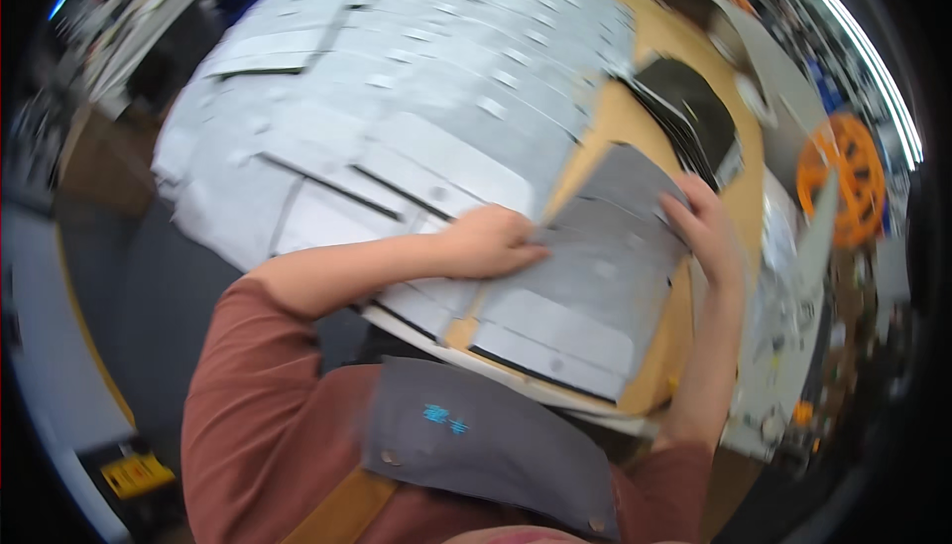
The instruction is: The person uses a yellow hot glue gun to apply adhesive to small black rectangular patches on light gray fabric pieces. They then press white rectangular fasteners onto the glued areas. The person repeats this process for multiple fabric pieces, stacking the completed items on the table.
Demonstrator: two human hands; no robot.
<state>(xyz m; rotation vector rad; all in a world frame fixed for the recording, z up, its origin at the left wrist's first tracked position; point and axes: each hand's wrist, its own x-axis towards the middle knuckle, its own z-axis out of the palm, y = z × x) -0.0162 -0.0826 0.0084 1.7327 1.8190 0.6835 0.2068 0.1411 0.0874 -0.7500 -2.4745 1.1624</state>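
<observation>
A long grey fabric panel [595, 256] lies slantwise on the tan tabletop in front of me, its near end carrying a paler section edged in black. My left hand [491, 241] is closed at the panel's left edge, fingers curled and thumb pointing across it. At the upper right edge, my right hand [706, 227] pinches the same panel between thumb and fingers. Left of it spreads a wide layer of similar pale grey pieces [416, 78], several with black-edged strips and small white tabs. The picture is slightly blurred, so fine details of the cloth are lost.
A stack of dark olive pieces [689, 108] lies beyond my right hand. An orange spoked reel [843, 182] stands right of the table [570, 182]. On the left are a brown cardboard box [109, 162] and a yellow-labelled black container [134, 475] below.
</observation>
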